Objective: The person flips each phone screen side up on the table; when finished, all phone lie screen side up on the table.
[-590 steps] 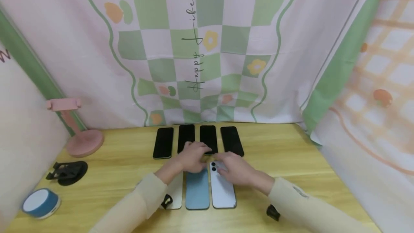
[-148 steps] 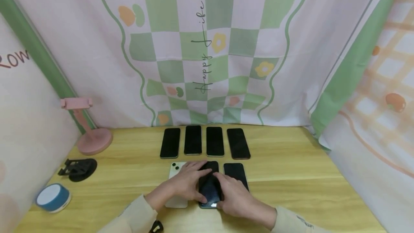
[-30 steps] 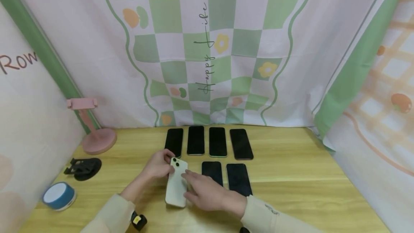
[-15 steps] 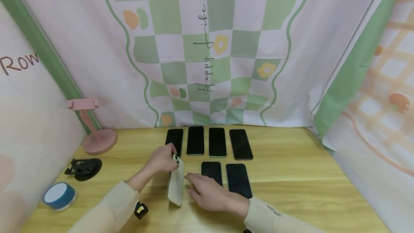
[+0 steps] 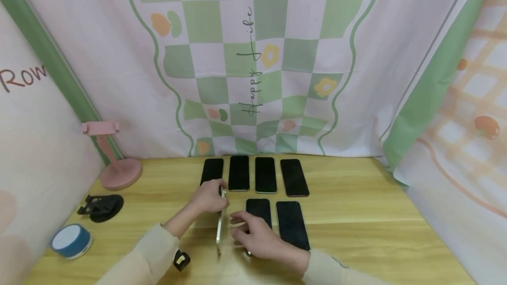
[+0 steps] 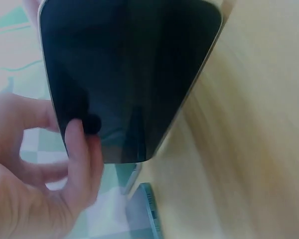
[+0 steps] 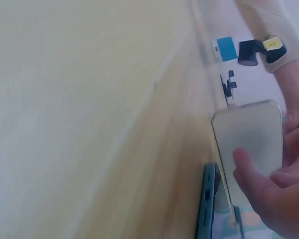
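My left hand (image 5: 207, 197) grips the far end of a smartphone (image 5: 220, 232) with a pale back, tipped up onto its long edge over the table. Its black screen (image 6: 124, 64) fills the upper part of the left wrist view, fingertips on the glass. To its right hovers my right hand (image 5: 259, 239), fingers loosely bent and holding nothing; in the right wrist view its finger overlaps the pale back (image 7: 249, 127). Two black-screened smartphones lie face up just right of it, a middle one (image 5: 259, 211) and a right one (image 5: 292, 224), both partly hidden by that hand.
Several phones (image 5: 239, 173) lie face up in a back row before the checkered curtain (image 5: 269, 78). On the left stand a pink phone stand (image 5: 111, 166), a black folding stand (image 5: 101, 208) and a blue round device (image 5: 71, 241). All share the wooden table (image 5: 364, 214).
The pale smartphone has gone from showing its back to standing on edge, turned by the left hand. Earlier, the other two front phones went from back up to screen up.
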A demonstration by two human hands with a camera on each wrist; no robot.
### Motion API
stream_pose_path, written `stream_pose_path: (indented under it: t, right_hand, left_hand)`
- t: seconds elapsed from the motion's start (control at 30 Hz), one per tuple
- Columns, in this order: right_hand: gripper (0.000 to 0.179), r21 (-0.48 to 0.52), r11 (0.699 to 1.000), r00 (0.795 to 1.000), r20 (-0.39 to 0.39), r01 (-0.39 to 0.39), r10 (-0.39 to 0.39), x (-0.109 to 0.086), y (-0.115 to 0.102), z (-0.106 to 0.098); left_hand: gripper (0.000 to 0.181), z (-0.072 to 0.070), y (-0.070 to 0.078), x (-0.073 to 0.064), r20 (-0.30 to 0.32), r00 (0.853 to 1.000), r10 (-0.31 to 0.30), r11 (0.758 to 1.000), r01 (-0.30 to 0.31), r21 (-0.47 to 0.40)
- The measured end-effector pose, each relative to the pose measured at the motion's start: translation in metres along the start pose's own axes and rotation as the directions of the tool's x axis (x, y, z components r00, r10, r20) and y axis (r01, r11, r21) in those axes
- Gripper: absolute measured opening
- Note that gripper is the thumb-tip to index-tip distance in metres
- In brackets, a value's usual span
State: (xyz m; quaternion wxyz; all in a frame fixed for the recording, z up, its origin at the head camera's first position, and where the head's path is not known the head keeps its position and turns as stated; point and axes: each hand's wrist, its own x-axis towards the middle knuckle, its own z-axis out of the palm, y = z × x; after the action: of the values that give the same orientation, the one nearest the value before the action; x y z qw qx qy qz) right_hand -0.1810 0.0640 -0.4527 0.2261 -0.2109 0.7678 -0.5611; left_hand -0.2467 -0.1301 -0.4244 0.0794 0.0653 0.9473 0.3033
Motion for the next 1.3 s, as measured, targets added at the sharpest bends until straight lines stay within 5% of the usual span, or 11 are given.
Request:
stream_pose_path:
  t: [0.1, 0.23, 0.73, 0.93, 1.03, 1.17, 1.3]
  right_hand:
    - [0.044, 0.191, 0.981, 0.999, -0.024, -0.042, 0.047, -0.001, 0.001, 0.003]
    - [0.048, 0.303, 0.949, 0.991, -0.074, -0.082, 0.109, -0.002, 0.001, 0.006]
    - [0.058, 0.265, 0.956, 0.969, -0.176, -0.123, 0.174, -0.004, 0.010, 0.002]
    - [0.057, 0.260, 0.958, 0.965, -0.194, -0.124, 0.178, -0.004, 0.012, 0.002]
    - [0.061, 0.231, 0.966, 0.968, -0.189, -0.118, 0.164, -0.004, 0.011, 0.002]
    - [0.073, 0.048, 0.997, 0.983, -0.167, -0.068, 0.075, -0.005, 0.009, 0.003]
    - [0.081, -0.176, 0.984, 0.992, -0.122, -0.008, -0.014, -0.005, 0.008, 0.004]
  left_hand:
    - [0.044, 0.008, -0.006, 0.001, 0.001, 0.999, 0.035, 0.991, -0.034, -0.128]
    - [0.044, 0.017, -0.011, 0.001, -0.014, 0.997, 0.071, 0.962, -0.072, -0.262]
    - [0.047, 0.030, -0.016, -0.003, 0.000, 0.997, 0.078, 0.925, -0.073, -0.372]
    - [0.041, 0.029, -0.024, -0.012, -0.053, 0.962, 0.268, 0.944, -0.273, -0.184]
    - [0.044, 0.026, -0.028, -0.019, -0.031, 0.943, 0.332, 0.939, -0.334, -0.084]
    - [0.061, 0.023, -0.033, -0.029, 0.043, 0.929, 0.367, 0.930, -0.366, -0.017]
    - [0.080, 0.020, -0.038, -0.035, 0.143, 0.914, 0.379, 0.923, -0.384, 0.004]
